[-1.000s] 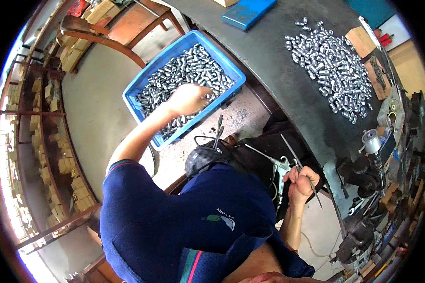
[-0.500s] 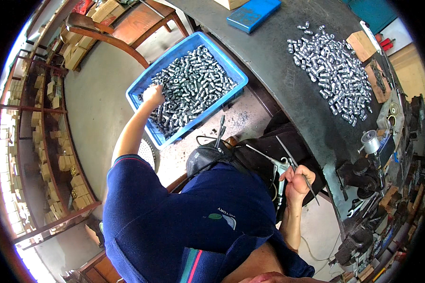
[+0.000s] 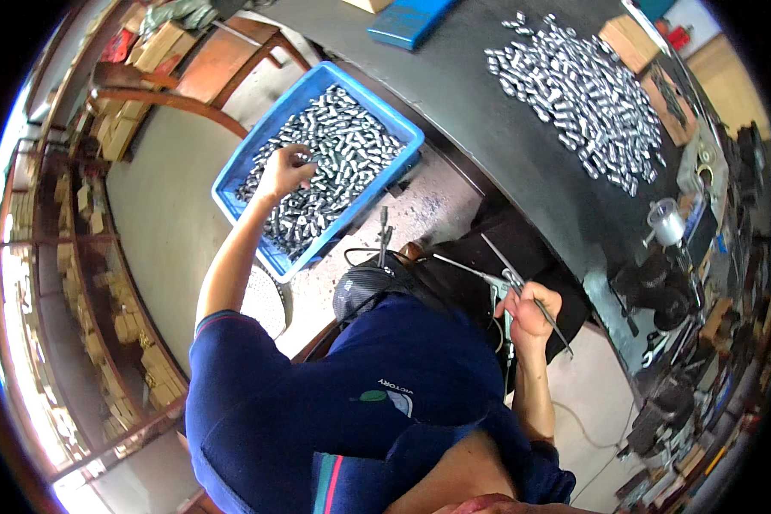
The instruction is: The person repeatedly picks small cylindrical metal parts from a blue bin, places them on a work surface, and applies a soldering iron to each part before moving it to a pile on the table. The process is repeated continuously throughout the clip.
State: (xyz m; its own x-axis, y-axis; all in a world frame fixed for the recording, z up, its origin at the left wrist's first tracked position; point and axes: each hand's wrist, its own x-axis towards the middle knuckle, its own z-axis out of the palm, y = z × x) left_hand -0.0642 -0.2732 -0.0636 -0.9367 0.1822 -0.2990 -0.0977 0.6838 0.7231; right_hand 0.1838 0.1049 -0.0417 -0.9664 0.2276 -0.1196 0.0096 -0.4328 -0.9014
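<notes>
Hover left hand (image 3: 284,174), fingers loosely curled, above metal parts (image 3: 343,141) by blue bin's (image 3: 370,99) left long edge; cannot tell whether gripping any. Steady slim tool (image 3: 497,254) in right hand's (image 3: 533,310) closed grip, clear of desk (image 3: 488,128) edge.

Left hand (image 3: 287,171) over metal parts (image 3: 344,147); right hand (image 3: 531,310) grips thin tool (image 3: 546,316).

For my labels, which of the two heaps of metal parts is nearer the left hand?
The heap in the blue bin; the other heap lies on the dark table.
</notes>
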